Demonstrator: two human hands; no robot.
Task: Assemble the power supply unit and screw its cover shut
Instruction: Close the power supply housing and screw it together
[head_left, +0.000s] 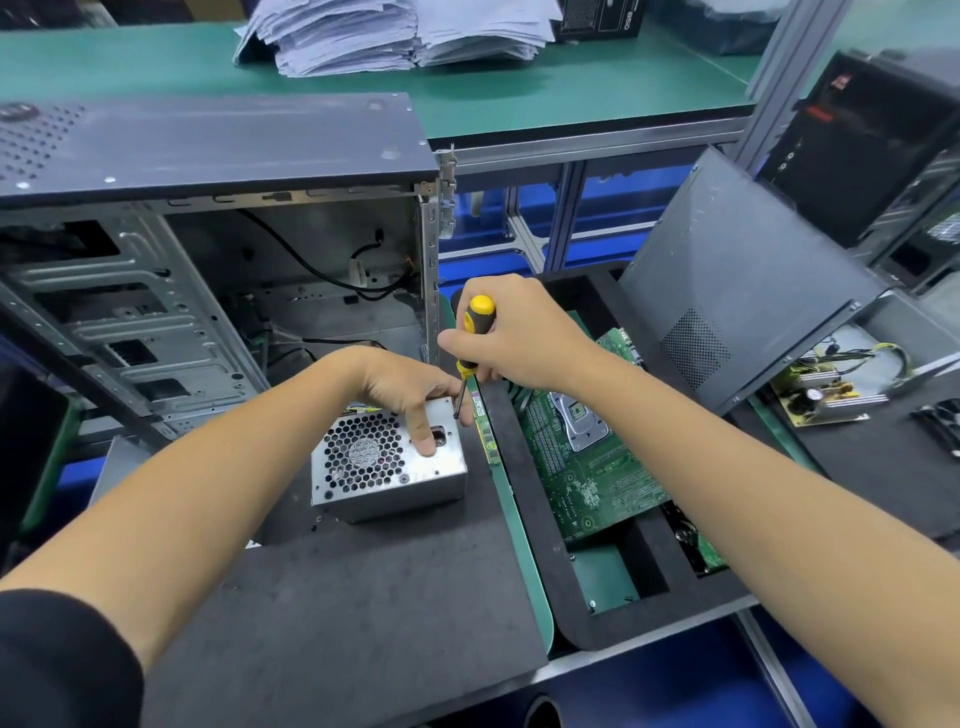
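On the bench's dark mat, the power supply unit (387, 460) sits steadied by left hand (410, 395) — fingers pressing. Right hand (511, 338) grips screwdriver (470, 348) upright; tip may slip off the screw — unit could shift.

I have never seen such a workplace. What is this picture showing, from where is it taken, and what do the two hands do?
The one picture comes from a camera worn on the person's head, looking down at a workbench. The left hand presses on a silver power supply unit standing on a dark mat. The right hand holds a yellow and black screwdriver, its tip at the unit's top edge. Behind stands an open computer case; to the right, a green circuit board lies in a black tray.
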